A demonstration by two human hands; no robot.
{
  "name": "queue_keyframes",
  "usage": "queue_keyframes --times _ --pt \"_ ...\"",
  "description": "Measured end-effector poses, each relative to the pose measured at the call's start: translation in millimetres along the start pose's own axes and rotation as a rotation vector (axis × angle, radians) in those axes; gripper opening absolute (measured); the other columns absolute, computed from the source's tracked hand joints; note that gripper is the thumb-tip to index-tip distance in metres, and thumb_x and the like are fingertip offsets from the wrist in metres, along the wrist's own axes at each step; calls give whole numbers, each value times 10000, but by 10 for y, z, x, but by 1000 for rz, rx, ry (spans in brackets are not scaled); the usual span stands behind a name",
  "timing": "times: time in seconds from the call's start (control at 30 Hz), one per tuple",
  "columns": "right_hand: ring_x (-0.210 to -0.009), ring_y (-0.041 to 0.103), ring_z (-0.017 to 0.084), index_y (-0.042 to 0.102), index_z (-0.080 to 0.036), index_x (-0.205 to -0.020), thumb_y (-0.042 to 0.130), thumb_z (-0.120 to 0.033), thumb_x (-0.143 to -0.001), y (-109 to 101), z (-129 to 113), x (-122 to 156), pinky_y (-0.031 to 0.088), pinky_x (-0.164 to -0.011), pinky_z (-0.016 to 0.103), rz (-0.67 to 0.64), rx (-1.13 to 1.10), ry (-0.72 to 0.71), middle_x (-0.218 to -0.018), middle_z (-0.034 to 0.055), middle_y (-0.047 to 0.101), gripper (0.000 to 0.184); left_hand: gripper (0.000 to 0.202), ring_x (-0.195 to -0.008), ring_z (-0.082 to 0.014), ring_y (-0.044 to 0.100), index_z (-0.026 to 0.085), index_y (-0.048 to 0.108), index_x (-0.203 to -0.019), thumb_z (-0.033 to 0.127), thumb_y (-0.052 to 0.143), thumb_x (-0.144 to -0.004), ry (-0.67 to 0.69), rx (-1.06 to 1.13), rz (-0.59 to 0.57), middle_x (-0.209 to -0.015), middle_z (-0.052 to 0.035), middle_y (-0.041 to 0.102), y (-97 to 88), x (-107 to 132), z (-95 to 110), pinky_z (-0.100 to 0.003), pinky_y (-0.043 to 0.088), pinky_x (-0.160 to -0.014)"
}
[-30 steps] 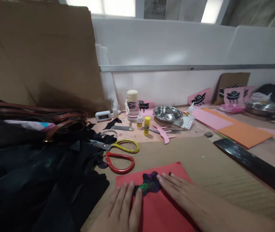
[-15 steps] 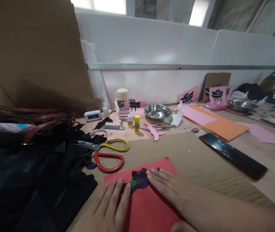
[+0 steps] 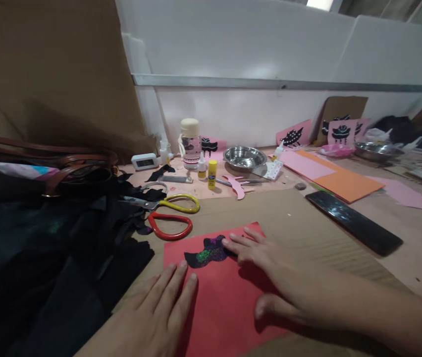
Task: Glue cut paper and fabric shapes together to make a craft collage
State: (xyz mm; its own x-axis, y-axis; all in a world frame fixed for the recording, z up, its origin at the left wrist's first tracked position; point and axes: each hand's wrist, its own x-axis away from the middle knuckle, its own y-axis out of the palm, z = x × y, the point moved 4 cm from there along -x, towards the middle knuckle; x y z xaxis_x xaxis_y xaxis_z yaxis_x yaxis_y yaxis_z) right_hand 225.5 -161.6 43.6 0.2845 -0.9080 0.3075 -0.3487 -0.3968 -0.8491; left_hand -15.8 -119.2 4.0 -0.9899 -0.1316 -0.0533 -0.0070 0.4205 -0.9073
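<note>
Item 1: black cutout (image 3: pixel 205 256), glittered green and purple, flat on a red sheet (image 3: pixel 226 307); long axis roughly 8 to 2 o'clock, upper part of the sheet, towards 12 o'clock.

Item 2: right hand (image 3: pixel 274 267), the nearer of the 2; fingers slightly bent and parted, thumb spread well apart, nothing gripped; fingertips over the cutout's right end, its visible body at 9 o'clock from them.

Item 3: left hand (image 3: pixel 155 307); fingers extended, slightly parted, nothing gripped, across the sheet's left edge; cutout just beside, at 1 o'clock; contact cannot be told.
</note>
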Motion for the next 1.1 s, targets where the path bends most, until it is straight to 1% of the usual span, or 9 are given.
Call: queue_keyframes --times 0.1,0.17,0.27,0.37,0.5,0.67,0.87,1.0,1.1 --pt "-1590 137 384 533 -158 -1527 781 -528 -843 47 2 -18 247 -1257 577 -61 -13 45 -1712 110 230 816 502 -1207 -347 694 89 645 -1398 272 530 -945 -11 13 -44 -1381 -210 635 -66 -82 20 -354 593 -921" --pt "-1590 128 386 465 -168 -1572 768 -539 -851 42 43 -23 219 -1259 599 -46 8 99 -1715 110 214 867 525 -1284 -332 645 92 587 -1456 291 521 -975 -38 65 -47 -1451 -207 584 -76 -112 38 -353 554 -1003" --pt "-1585 146 404 320 -164 -1639 688 -580 -897 -2 149 -24 198 -1251 647 57 51 137 -1713 144 228 927 577 -1356 -325 585 80 528 -1501 416 506 -1032 -91 148 -70 -1508 -220 525 -98 -186 46 -370 486 -1105" --pt "-1570 225 411 367 -157 -1620 598 -563 -952 -50 251 -28 254 -1228 668 186 65 132 -1696 169 298 815 762 -1362 -377 567 17 537 -1474 626 476 -1020 -112 217 -138 -1486 -285 506 -145 -310 43 -417 490 -1111" --pt "-1534 328 410 439 -154 -1571 595 -505 -957 -65 281 -54 326 -1198 658 265 54 105 -1642 188 415 724 859 -1406 -411 495 -13 504 -1482 690 483 -989 -157 332 -229 -1503 -321 439 -166 -466 14 -454 483 -1118" --pt "-1449 480 378 359 -169 -1623 683 -432 -915 39 130 -31 421 -1169 567 124 -45 117 -1651 178 403 822 908 -1414 -445 454 -17 483 -1492 716 515 -957 -178 389 -255 -1520 -330 374 -79 -527 3 -502 499 -1095" --pt "-1569 262 359 325 -183 -1636 766 -454 -859 171 -5 -14 279 -1256 545 -60 -102 88 -1714 130 243 933 943 -1384 -445 503 -19 523 -1466 761 507 -937 -158 345 -175 -1500 -331 430 -71 -457 30 -488 510 -1087" --pt "-1550 315 357 319 -216 -1639 784 -462 -845 155 65 -42 313 -1244 538 -11 -121 89 -1710 124 272 953 792 -1418 -376 503 30 509 -1498 634 539 -987 -174 357 -106 -1530 -276 461 -93 -415 31 -432 466 -1138" --pt "-1547 323 353 395 -186 -1609 755 -438 -870 127 70 -46 314 -1244 534 -3 -92 72 -1700 125 305 860 781 -1404 -343 531 59 505 -1510 639 537 -987 -149 340 -67 -1523 -253 501 -80 -384 46 -405 457 -1141"
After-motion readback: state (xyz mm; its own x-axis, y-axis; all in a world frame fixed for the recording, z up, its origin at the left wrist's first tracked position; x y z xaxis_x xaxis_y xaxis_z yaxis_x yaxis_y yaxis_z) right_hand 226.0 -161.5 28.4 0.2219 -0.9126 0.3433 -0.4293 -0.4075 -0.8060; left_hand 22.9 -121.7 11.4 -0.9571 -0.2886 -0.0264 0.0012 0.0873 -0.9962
